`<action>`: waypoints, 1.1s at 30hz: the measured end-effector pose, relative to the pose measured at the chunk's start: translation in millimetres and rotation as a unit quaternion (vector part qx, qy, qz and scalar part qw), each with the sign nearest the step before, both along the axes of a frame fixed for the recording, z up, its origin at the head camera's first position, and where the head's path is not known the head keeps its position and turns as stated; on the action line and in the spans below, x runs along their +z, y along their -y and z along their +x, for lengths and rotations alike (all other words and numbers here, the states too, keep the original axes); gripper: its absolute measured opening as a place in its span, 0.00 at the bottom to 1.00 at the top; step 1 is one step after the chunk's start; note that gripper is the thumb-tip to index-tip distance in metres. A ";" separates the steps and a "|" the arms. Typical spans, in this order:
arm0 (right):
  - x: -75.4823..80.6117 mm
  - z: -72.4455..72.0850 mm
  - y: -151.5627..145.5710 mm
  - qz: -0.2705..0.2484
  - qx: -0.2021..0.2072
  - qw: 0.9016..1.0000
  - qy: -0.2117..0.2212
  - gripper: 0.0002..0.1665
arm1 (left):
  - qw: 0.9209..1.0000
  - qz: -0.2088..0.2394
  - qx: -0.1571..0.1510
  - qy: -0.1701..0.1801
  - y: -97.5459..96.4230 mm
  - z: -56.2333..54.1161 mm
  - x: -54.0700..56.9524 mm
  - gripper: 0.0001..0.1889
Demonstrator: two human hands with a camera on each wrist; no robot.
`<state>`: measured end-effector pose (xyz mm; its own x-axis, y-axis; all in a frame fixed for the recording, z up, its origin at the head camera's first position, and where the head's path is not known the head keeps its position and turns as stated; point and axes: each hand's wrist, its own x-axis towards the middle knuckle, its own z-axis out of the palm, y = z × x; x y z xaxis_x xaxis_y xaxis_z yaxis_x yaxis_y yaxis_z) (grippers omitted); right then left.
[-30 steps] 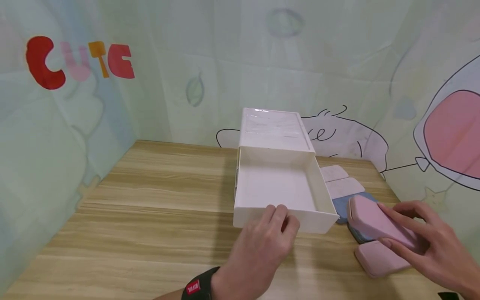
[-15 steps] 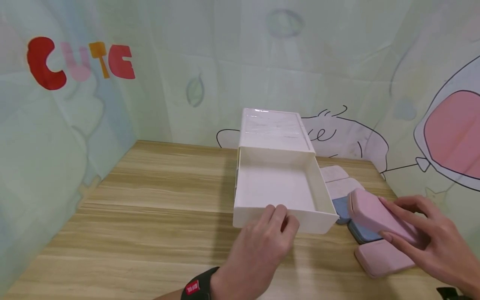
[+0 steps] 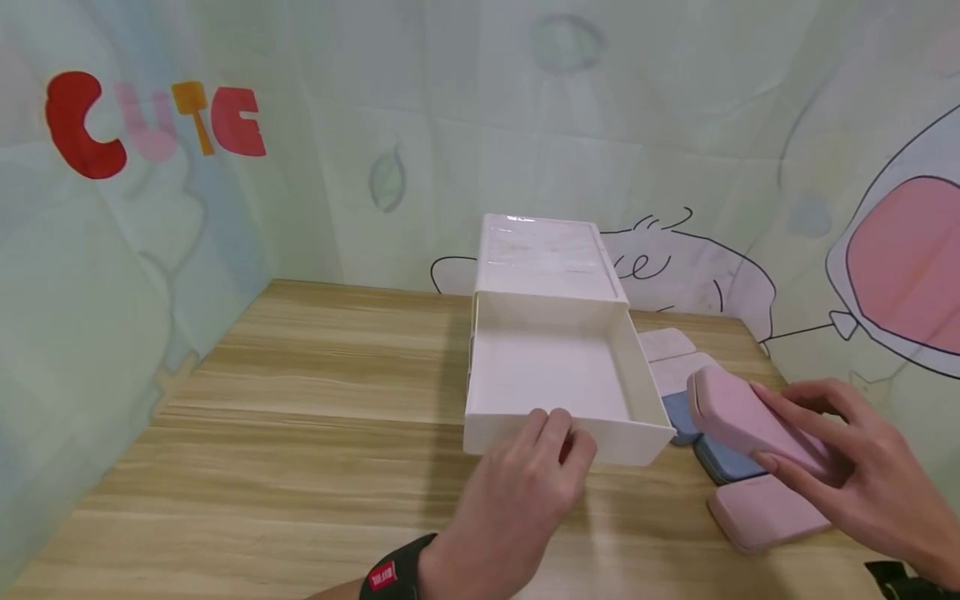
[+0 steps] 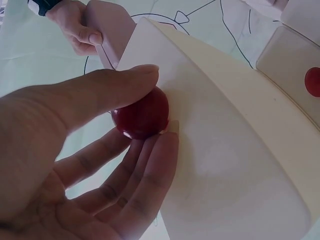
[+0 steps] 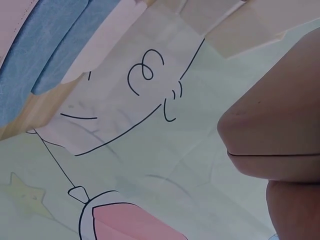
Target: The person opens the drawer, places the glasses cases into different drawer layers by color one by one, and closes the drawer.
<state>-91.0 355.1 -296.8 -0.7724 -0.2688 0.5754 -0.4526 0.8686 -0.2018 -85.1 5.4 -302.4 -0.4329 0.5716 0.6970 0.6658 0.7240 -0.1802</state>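
Note:
A white drawer [image 3: 551,375] is pulled well out of its white cabinet [image 3: 551,258], and its bare floor shows. My left hand [image 3: 517,500] is at the drawer front, where thumb and fingers pinch a round red knob [image 4: 142,115] in the left wrist view. To the right, my right hand [image 3: 873,479] grips a pink hard case [image 3: 757,421], shaped like a glasses case, above other cases. Its seam shows close up in the right wrist view. Below it lie a blue case [image 3: 727,461] and another pink case [image 3: 765,510] on the table.
Behind these, another blue case [image 3: 678,414] and two pale pink cases [image 3: 675,372] lie along the cabinet's right side. A second red knob [image 4: 314,81] shows in the left wrist view. Printed cloth [image 3: 337,192] hangs around the wooden table [image 3: 300,433].
My right hand has lifted the pink case slightly up and to the left, uncovering more of the blue case below. My left hand and the drawer have stayed in place.

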 end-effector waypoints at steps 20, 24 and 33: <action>14.9 -10.7 16.9 -0.005 -0.001 1.000 0.009 0.43 | 0.999 -0.017 -0.002 0.042 1.1 2.1 3.3 0.10; 17.1 -13.4 20.1 0.001 0.003 1.000 0.005 0.44 | 0.999 -0.020 -0.002 0.045 1.3 1.7 2.7 0.10; 20.2 -22.4 25.1 0.009 0.009 1.000 -0.007 0.45 | 0.999 -0.017 -0.001 0.036 1.7 1.0 3.1 0.11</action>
